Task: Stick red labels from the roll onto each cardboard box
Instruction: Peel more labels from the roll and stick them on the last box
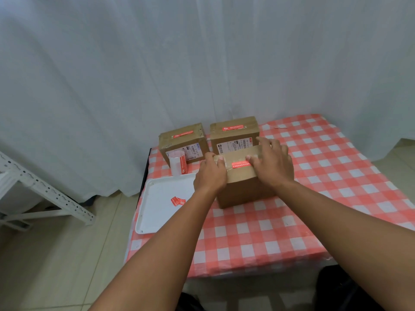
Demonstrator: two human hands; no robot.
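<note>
White curtain [202, 63] hangs behind the whole setup; tiled floor [56, 254] to the left, with a white metal rack [45, 194] standing on it.

Worktop [280, 232] covered in a red-and-white check cloth.

White tray [155, 212] at the worktop's left edge, holding a small crumpled red label scrap [178, 201].

Three cardboard boxes. Near box [242, 189] stands at centre, closest to the person. Back left box [183, 144] and back right box [234, 135] sit side by side against the curtain; each carries a red label on its top face, [182, 134] and [234, 127], plus a white shipping label on the front.

Left hand [210, 176] grips the near box's upper left edge, thumb on the top face, fingers curled over the side. Right hand [270, 162] lies on the top face, fingers fairly straight, fingertips pressing at the right end of a red label [241, 164] lying on the taped seam. Hands apart, label between them.

Label roll [178, 163] stands upright just in front of the back left box, at the tray's far edge, with a red label showing on its outer wrap.
</note>
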